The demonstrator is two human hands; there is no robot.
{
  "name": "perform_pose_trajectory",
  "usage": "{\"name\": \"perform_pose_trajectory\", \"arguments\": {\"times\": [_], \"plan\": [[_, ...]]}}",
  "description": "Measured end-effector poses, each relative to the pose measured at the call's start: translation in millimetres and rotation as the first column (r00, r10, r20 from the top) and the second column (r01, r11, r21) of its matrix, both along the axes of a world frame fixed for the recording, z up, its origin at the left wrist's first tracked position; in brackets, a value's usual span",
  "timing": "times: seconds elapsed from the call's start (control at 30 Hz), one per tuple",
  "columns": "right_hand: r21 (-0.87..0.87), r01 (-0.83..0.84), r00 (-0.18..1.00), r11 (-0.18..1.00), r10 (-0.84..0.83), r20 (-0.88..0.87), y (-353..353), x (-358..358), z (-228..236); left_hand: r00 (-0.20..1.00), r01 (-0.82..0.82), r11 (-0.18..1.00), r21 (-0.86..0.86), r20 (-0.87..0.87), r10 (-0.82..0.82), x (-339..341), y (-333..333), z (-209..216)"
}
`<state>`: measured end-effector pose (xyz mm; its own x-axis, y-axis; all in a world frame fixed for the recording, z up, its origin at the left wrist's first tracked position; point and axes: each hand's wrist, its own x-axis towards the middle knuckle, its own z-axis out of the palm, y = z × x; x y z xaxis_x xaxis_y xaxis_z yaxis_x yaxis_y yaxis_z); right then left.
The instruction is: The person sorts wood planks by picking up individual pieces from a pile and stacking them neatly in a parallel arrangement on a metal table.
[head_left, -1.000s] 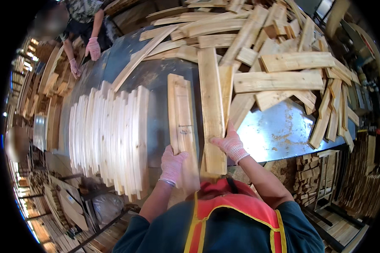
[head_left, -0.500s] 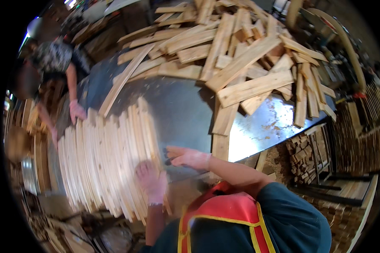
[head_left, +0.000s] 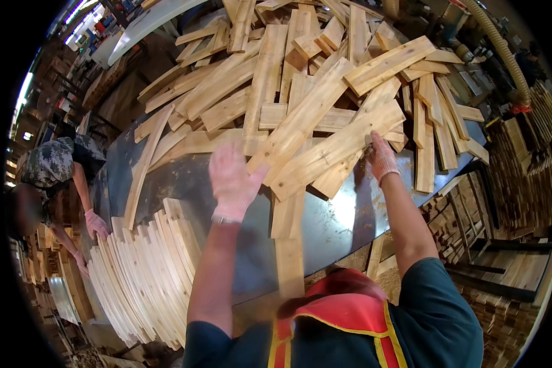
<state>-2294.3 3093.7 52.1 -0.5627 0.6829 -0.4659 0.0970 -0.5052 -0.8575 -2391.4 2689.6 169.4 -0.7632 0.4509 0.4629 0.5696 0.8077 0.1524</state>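
A pale wooden board [head_left: 337, 150] lies slantwise on top of a loose heap of boards on the metal table. My right hand [head_left: 382, 161], in a pinkish glove with dark fingertips, grips its lower edge near the right end. Blurred by motion, my left hand [head_left: 234, 178] is raised and gloved, its fingers stretched out and the thumb apart, holding nothing. It is just left of that board's near end. Another long board [head_left: 306, 119] slants beneath, its lower end close to my left thumb. At lower left stands a tight row of boards on edge [head_left: 144, 276].
A co-worker's gloved hand [head_left: 95, 224] touches the row's far end. One narrow board [head_left: 146, 168] leans from the heap toward the row. Bare metal tabletop [head_left: 239, 270] shows between heap and row. Stacked wood pieces [head_left: 497, 319] and a ribbed hose [head_left: 503, 46] are at right.
Both my hands have left the row of upright boards and moved up and right to the heap. My right hand has taken hold of a board there. The view has shifted.
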Motion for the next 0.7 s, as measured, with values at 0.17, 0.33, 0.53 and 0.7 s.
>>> {"name": "perform_pose_trajectory", "arguments": {"times": [0.17, 0.33, 0.53, 0.7], "plan": [[-0.308, 0.021, 0.954, 0.951, -0.112, -0.279, -42.0, -53.8, -7.5, 0.860, -0.044, 0.978, -0.205, 0.491, 0.142, 12.7, 82.9, 1.6], [-0.148, -0.082, 0.963, 0.986, 0.040, -0.267, -114.4, -30.5, 49.8, 0.765, -0.153, 0.988, 0.023, 0.635, 0.104, 110.9, 46.9, -50.2], [-0.533, -0.353, 0.927, 0.769, 0.209, -0.312, -226.7, 9.0, 73.8, 0.498, -0.536, 0.768, 0.350, 0.866, -0.048, 171.0, -53.5, -52.2], [-0.194, -0.662, 0.690, 0.723, 0.690, 0.218, -324.3, 46.6, 56.7, 0.442, -0.679, 0.640, 0.359, 0.896, -0.034, 213.1, -135.1, -78.3]]}}
